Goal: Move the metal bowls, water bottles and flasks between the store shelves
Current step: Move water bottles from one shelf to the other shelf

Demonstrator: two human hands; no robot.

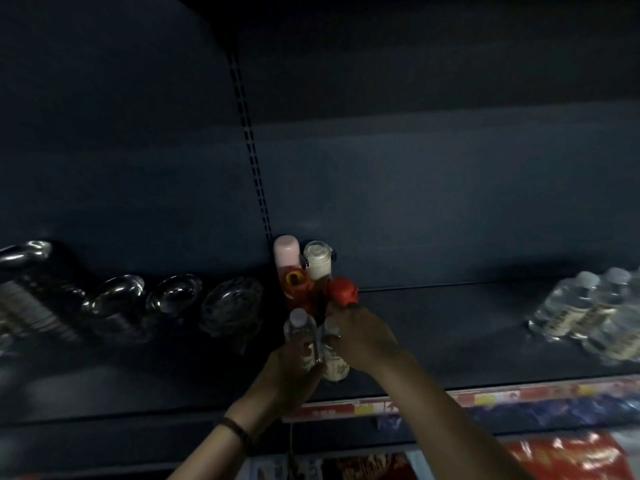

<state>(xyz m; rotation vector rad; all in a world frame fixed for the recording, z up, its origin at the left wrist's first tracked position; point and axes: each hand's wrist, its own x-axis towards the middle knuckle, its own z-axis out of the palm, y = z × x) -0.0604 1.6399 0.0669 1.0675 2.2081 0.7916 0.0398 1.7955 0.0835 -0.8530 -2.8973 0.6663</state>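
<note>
Two clear water bottles stand side by side near the front of the dark shelf (450,327). My left hand (289,372) grips the left bottle (298,327) around its body. My right hand (363,336) holds the right bottle (333,362) near its neck. Just behind them stand a pink flask (286,252), a white-capped flask (318,259), a bottle with an orange-ringed red lid (295,284) and a red-capped bottle (343,289). Several metal bowls (173,297) lie in a row on the shelf section to the left.
A group of clear water bottles (588,313) stands at the right end of the same shelf. A slotted upright (251,147) divides the back panel. A price strip (502,398) runs along the shelf's front edge, with red packaged goods (568,455) below.
</note>
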